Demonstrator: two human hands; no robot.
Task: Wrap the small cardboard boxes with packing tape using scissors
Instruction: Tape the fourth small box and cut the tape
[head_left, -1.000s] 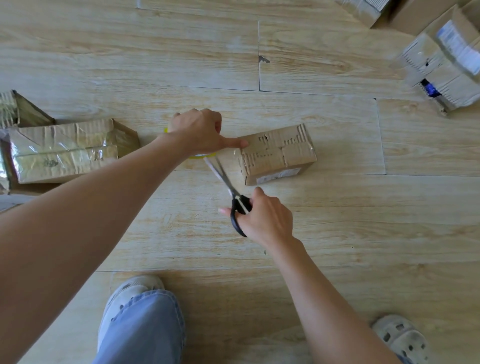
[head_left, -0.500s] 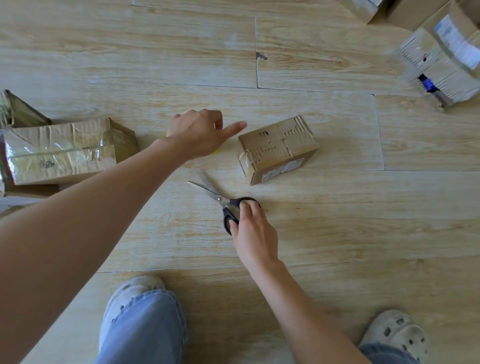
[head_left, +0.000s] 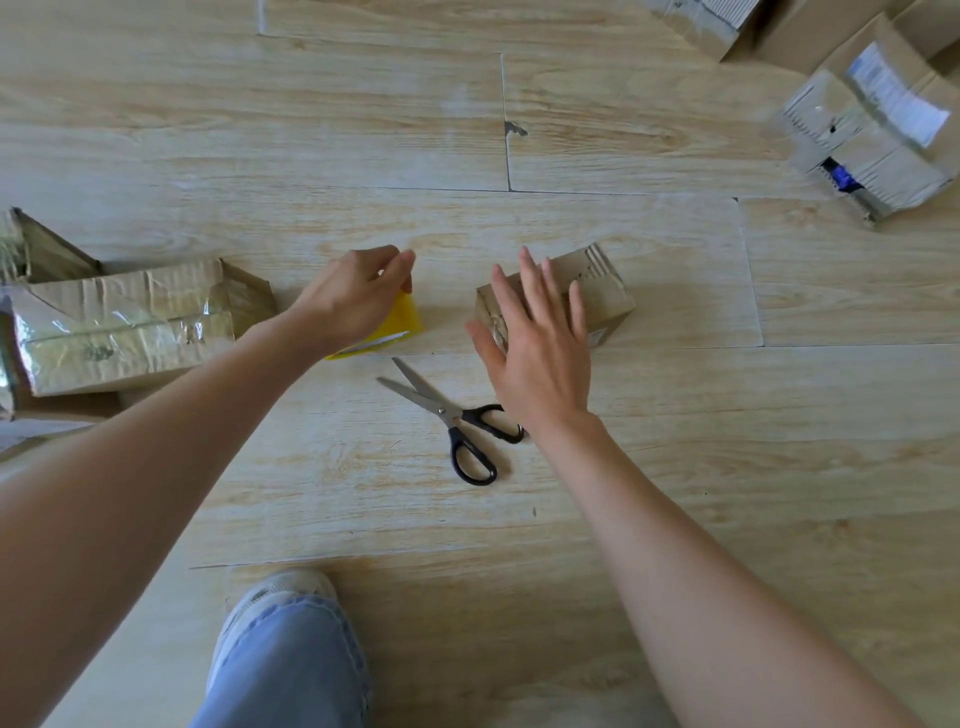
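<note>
Lying near one tape roll (head_left: 404, 318) and one small box (head_left: 605, 291): one scissors (head_left: 451, 415).

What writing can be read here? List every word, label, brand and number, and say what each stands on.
No text is legible in this view.
White label on the top-right boxes: print too blurred to read.
Side label on the small cardboard box: too small to read.
Yellow tape roll: no lettering can be made out.
Scissors: no marking visible.
</note>
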